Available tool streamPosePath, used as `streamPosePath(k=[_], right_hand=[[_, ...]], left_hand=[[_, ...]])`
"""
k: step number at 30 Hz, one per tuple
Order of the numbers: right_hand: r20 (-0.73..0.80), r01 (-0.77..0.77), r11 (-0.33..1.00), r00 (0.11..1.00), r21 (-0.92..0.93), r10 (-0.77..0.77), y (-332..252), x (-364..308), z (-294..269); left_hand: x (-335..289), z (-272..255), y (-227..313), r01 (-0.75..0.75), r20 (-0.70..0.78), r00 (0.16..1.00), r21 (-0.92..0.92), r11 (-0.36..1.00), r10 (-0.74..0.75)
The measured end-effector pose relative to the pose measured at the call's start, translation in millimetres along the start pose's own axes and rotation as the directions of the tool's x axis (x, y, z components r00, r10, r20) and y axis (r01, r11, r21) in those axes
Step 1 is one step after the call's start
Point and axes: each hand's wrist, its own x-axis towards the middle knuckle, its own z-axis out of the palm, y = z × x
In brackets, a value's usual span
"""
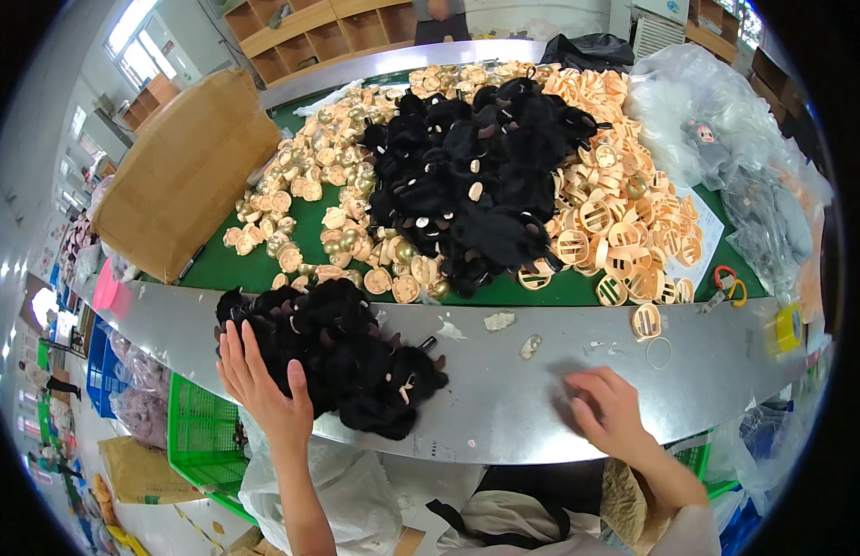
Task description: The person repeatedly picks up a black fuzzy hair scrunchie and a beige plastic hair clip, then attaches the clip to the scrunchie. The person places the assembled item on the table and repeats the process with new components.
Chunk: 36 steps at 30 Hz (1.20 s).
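The left hand (274,400) spreads, fingers apart, against black plush toys (351,357) — light pressure should prevent spills over the surface (485,403) edge — right hand (613,410) loosely open.

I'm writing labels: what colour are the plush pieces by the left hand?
The plush pieces by the left hand are mostly black; the head view shows them best.

Two black plush heaps (346,357), one carton (184,171), one tape roll (787,328), one pair of scissors (730,287)
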Motion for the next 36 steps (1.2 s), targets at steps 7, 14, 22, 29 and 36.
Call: streamPosePath(k=[7, 14, 22, 29, 36], right_hand=[[0.010, 0.362, 0.924, 0.931, -0.123, -0.364, -25.6, 167.0, 95.6], [0.122, 0.177, 0.920, 0.982, -0.351, -0.143, -19.6, 227.5, 155.3], [-0.002, 0.284, 0.959, 0.959, -0.002, -0.284, -6.0, 175.5, 108.8], [0.277, -0.322, 0.537, 0.947, 0.780, 0.165, 8.7, 114.0, 58.7], [0.441, -0.396, 0.528, 0.896, 0.751, 0.044, 6.8, 59.5, 26.6]], left_hand=[[-1.7, -11.5, 2.0, 0.057, 0.056, 0.997, -0.045, 0.997, -0.054], [-9.9, -31.3, -1.5, 0.007, 0.200, 0.980, -0.050, 0.999, 0.003], [-18.4, -24.7, -10.2, 0.027, 0.085, 0.996, -0.121, 0.992, -0.016], [-18.1, -30.8, 34.3, -0.065, -0.063, 0.997, -0.441, 0.895, 0.041], [-32.9, -9.9, 141.2, 0.074, 0.291, 0.854, -0.889, 0.452, 0.432]])
